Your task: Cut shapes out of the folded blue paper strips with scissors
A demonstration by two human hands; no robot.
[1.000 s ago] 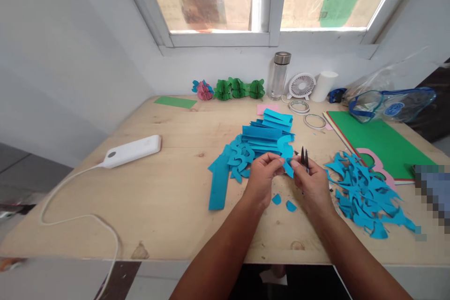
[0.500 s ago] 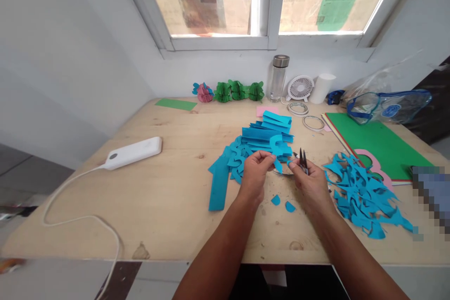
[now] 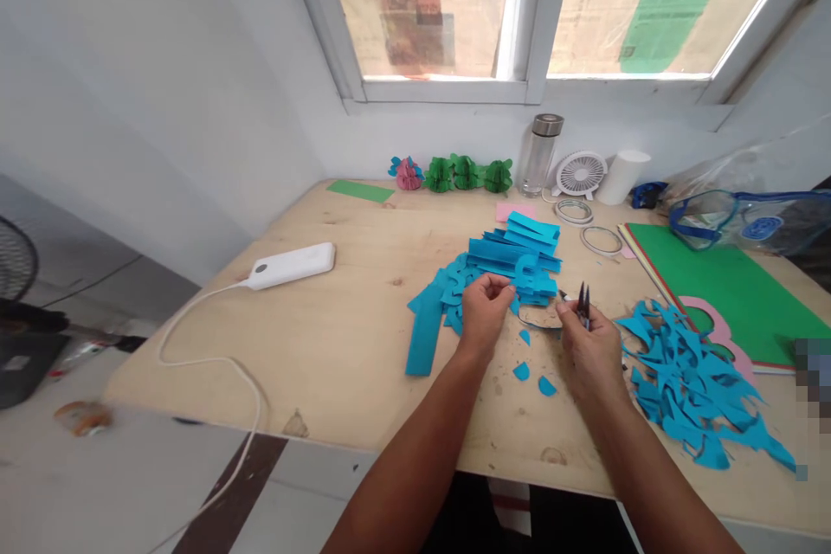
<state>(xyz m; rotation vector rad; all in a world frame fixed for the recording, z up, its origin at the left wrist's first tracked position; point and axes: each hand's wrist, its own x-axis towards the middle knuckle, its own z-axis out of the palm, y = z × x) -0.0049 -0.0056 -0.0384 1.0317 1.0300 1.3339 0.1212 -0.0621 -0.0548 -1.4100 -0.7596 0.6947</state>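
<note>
The left hand (image 3: 484,312) has a narrow grip on a curved blue cutout (image 3: 525,267), probably steadying it. The right hand (image 3: 592,355) grips scissors (image 3: 583,301), blades toward the bench's (image 3: 363,320) far edge, likely freeing its fingertips. Blue scraps (image 3: 694,381) lie toward the right edge, seemingly sorted from the folded strips (image 3: 497,254).

The cutout (image 3: 525,272), bright blue and curved, is hanging from the left hand (image 3: 486,312), its narrow end pointing near. The scissors (image 3: 584,306) are sitting in the right hand (image 3: 592,348), dark blades pointing far and standing slightly apart. Folded blue strips (image 3: 490,254) are lying stacked beyond; three small blue chips (image 3: 521,371) are lying nearer, between the forearms.
</note>
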